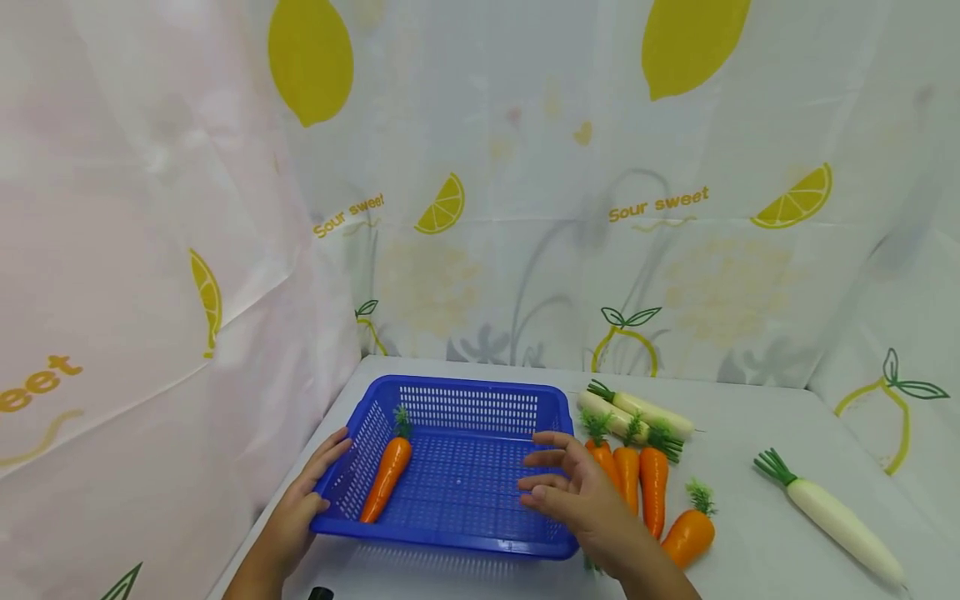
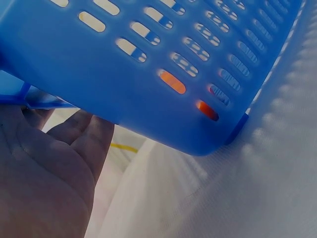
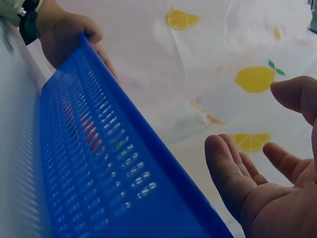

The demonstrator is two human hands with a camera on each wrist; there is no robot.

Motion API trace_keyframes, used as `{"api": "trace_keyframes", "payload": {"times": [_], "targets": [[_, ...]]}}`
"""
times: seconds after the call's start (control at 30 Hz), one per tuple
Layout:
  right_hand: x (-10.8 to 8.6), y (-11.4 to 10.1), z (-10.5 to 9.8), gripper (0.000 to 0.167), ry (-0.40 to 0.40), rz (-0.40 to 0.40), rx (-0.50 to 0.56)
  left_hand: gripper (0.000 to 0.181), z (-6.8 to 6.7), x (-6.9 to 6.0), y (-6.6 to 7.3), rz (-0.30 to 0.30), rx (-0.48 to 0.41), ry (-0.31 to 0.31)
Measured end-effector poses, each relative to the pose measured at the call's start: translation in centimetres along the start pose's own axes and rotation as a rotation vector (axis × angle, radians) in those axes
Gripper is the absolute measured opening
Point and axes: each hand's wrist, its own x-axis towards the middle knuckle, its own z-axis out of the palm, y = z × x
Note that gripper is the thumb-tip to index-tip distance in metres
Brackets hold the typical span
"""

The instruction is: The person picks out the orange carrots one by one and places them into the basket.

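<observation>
A blue perforated basket (image 1: 465,546) stands on the white table, with one orange carrot (image 1: 387,481) lying along its left side, green top toward the back. My left hand (image 1: 288,521) grips the basket's left rim near the front corner; in the left wrist view the fingers of this hand (image 2: 54,163) reach the rim from outside. Over the basket's right side hovers my right hand (image 1: 592,508), fingers spread and bent slightly, holding nothing. The right wrist view shows this hand (image 3: 277,203) beside the basket's rim (image 3: 148,131), apart from it.
Right of the basket lie several carrots (image 1: 654,492), partly behind my right arm, and a separate carrot (image 1: 688,537). White radishes (image 1: 656,414) lie behind them, another radish (image 1: 843,525) farther right. A dark object (image 1: 321,593) shows at the front edge. Lemon-printed curtains (image 1: 480,275) hang around.
</observation>
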Motion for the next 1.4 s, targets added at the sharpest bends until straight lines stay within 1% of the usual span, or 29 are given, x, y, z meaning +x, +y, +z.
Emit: {"api": "trace_keyframes", "payload": {"times": [0.13, 0.27, 0.37, 0.47, 0.6, 0.67, 0.8, 0.9, 1.07, 1.17, 1.27, 1.4], "targets": [[-0.5, 0.2, -1.1, 0.064, 0.05, 0.007, -0.026, 0.09, 0.0, 0.2, -0.1, 0.002, 0.0, 0.003], [-1.0, 0.5, -2.2, 0.066, 0.106, 0.043, -0.039, 0.091, 0.1, 0.3, -0.2, 0.002, 0.003, 0.005], [-1.3, 0.7, -2.8, 0.067, 0.142, 0.056, -0.016, 0.091, 0.0, 0.2, -0.3, -0.005, 0.003, 0.009], [-1.6, 0.8, -3.1, 0.065, 0.195, 0.058, 0.007, 0.092, 0.0, 0.2, -0.2, -0.011, 0.003, 0.013], [-1.9, 0.9, -3.5, 0.062, 0.259, 0.076, 0.005, 0.092, -0.1, 0.1, -0.2, -0.012, 0.005, 0.013], [-2.1, 1.0, -3.8, 0.063, 0.275, 0.091, -0.019, 0.092, -0.1, 0.0, -0.3, -0.011, 0.004, 0.013], [-2.5, 1.3, -4.5, 0.067, 0.271, 0.105, -0.08, 0.092, -0.2, -0.1, -0.3, -0.013, 0.008, 0.019], [-2.8, 1.5, -5.1, 0.066, 0.269, 0.105, -0.125, 0.092, -0.3, 0.0, -0.3, -0.004, 0.013, 0.021], [-3.2, 1.9, -6.1, 0.064, 0.284, 0.121, -0.157, 0.091, -0.5, 0.0, -0.3, 0.018, 0.014, 0.013], [-3.4, 2.3, -6.6, 0.065, 0.297, 0.138, -0.176, 0.091, -0.5, -0.1, -0.3, 0.014, 0.024, 0.014], [-3.7, 2.5, -7.1, 0.064, 0.328, 0.175, -0.241, 0.091, -0.5, -0.1, -0.2, 0.005, 0.022, 0.012], [-4.1, 3.0, -7.7, 0.063, 0.378, 0.239, -0.357, 0.091, -0.2, 0.0, 0.0, -0.019, 0.015, 0.009]]}}
